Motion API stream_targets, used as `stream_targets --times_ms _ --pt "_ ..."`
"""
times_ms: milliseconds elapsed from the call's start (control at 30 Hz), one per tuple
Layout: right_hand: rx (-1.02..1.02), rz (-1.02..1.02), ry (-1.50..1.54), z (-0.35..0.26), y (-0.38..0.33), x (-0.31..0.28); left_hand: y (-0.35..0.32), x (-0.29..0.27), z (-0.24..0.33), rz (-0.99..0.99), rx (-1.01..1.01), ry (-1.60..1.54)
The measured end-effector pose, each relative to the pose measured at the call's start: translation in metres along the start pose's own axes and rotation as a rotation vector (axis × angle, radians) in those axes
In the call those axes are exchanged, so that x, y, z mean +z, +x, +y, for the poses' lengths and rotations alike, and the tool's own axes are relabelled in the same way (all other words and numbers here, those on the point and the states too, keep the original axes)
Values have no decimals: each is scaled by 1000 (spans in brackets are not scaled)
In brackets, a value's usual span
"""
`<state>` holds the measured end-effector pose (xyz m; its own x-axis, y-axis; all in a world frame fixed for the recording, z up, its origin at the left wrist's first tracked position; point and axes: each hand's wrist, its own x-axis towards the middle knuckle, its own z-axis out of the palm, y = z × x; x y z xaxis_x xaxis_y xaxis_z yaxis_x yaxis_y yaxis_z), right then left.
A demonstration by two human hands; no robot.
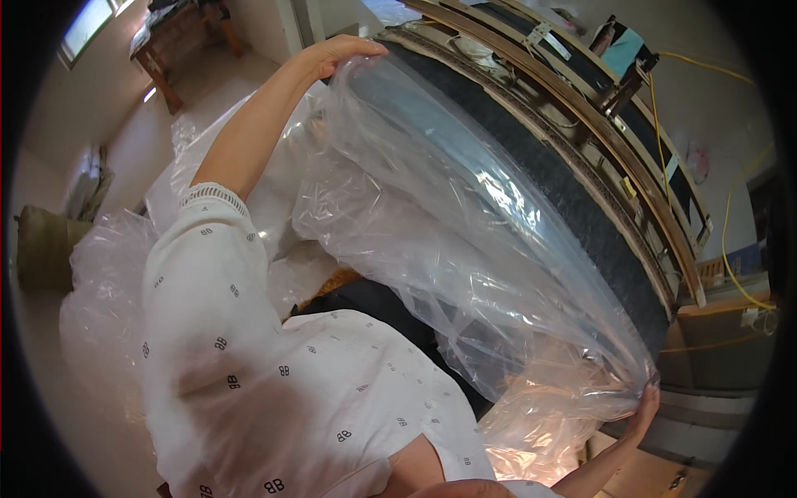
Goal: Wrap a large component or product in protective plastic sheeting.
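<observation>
Clear plastic sheet point(465, 241) between both hands, left fingers point(353, 47) and right fingers point(646, 407) seemingly clamped on its edges.

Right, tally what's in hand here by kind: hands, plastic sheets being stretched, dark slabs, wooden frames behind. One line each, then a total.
Hands: 2, left hand and right hand, each gripping the sheet's edge
Clear plastic sheet stretched between them: 1
Dark slab under the sheet: 1
Wooden frame behind the slab: 1
Total: 5
More loose plastic lies crumpled on the floor; not counted.
</observation>
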<state>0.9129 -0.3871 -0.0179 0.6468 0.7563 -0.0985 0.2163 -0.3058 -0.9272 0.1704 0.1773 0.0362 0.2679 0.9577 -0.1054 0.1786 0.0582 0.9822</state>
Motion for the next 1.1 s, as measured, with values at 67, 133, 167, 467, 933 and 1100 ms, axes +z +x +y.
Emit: stream_targets --times_ms 67,133,167,467,933,1100 --pt "29 1 17 2 -5 2 -5 7 0 -149 -111 -131" --pt "47 50 11 4 -8 2 -10 13 4 -142 -139 -128" --pt "22 40 18 8 -8 -1 -13 15 6 -195 -115 -136" --pt "81 215 -198 24 12 -22 -38 3 6 -436 -23 107" --pt "60 127 -442 16 31 -43 -78 -22 -11 -398 95 257" --pt "-5 126 -463 13 40 -44 -78 -22 -12 -314 76 173"
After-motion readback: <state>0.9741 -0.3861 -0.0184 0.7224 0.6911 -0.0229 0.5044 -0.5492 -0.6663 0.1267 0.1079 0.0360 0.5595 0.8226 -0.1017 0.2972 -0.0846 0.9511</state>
